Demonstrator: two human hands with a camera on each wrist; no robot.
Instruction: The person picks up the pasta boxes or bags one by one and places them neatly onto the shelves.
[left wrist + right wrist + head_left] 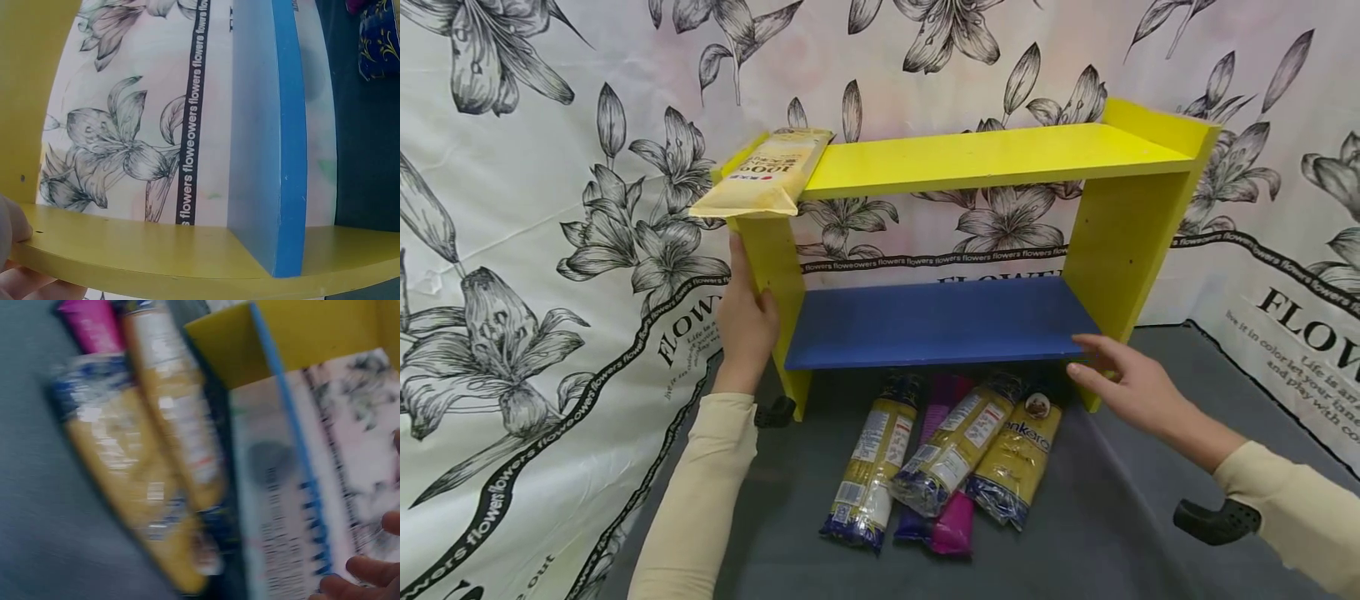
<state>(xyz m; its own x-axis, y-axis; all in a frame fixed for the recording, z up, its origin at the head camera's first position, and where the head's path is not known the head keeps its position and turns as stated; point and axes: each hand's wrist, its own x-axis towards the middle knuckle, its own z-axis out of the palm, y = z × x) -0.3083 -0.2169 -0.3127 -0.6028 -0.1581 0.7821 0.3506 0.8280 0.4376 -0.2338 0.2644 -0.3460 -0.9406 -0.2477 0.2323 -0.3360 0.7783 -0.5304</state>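
A small shelf unit [970,160] has yellow sides and top and a blue middle board [940,321]. My left hand [747,329] grips its left side panel, the thumb on one face and the fingers round the other, as the left wrist view shows. Close to the right end of the blue board is my right hand [1138,387], holding nothing, its fingers reaching toward the board's front edge. On the left of the yellow top lies a pale yellow bag [763,177], its near end jutting past the front edge.
Beneath the blue board, several pasta packs lie on the dark grey cloth: one at left [871,467], one slanted in the middle [958,442], one at right [1017,458]. A magenta pack [953,529] is partly covered. Behind hangs a flower-printed cloth [587,250].
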